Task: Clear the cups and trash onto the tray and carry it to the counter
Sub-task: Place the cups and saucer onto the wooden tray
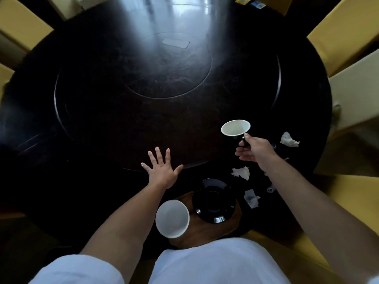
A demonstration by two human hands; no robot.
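Right hand [257, 149]: thumb and fingers pinch the handle of a black cup [235, 129], tilted above the table [102, 119]. Left hand [162, 168]: fingers spread wide, holding nothing. A white-lined cup [172, 216] and black saucer [213, 199] sit on the wooden tray [225, 228]; crumpled tissues [241, 173] lie beside it.

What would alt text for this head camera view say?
The right hand holds a dark cup by its handle above a round dark table; the left hand is spread open. Near the person, a wooden tray carries a white cup and a black saucer, with crumpled napkins alongside.
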